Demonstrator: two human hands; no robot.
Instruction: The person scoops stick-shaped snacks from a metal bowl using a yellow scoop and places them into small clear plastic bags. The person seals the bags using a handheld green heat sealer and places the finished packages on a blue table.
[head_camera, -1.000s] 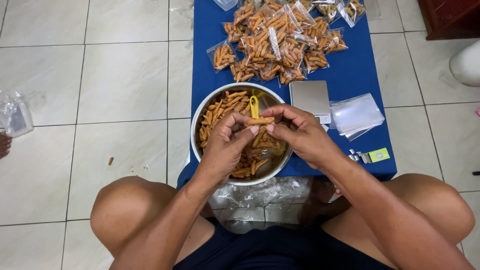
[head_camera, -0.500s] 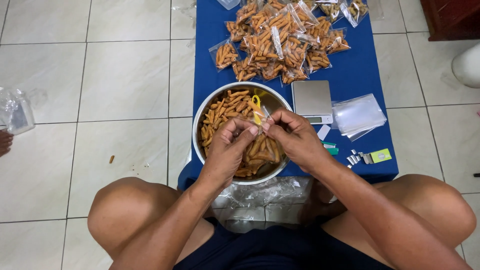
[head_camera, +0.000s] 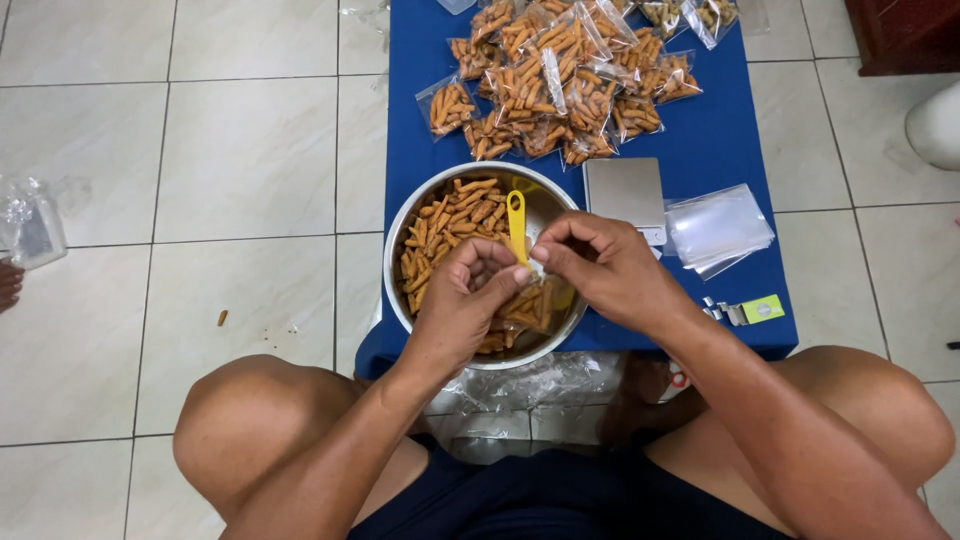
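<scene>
Closest to us, our left hand (head_camera: 470, 295) and right hand (head_camera: 600, 265) meet over the steel bowl (head_camera: 400, 300), both pinching a small clear bag (head_camera: 538, 266) at its mouth. It's thin, floppy and slippery, so we'd say grip it by the top edges. A yellow scoop (head_camera: 517, 225) sits in the snack sticks (head_camera: 455, 215). Beyond, on the blue tabletop (head_camera: 720, 130): a little scale (head_camera: 625, 190), empty bags (head_camera: 718, 228), then the filled packs (head_camera: 570, 80) at the far end.

Shiny steel bowl (head_camera: 400, 262) under my hands, glossy yellow plastic scoop (head_camera: 516, 222), crinkly clear plastic bags (head_camera: 560, 75), matt blue cloth (head_camera: 720, 130), brushed-metal scale (head_camera: 625, 190), smooth glazed floor tiles (head_camera: 200, 160).
</scene>
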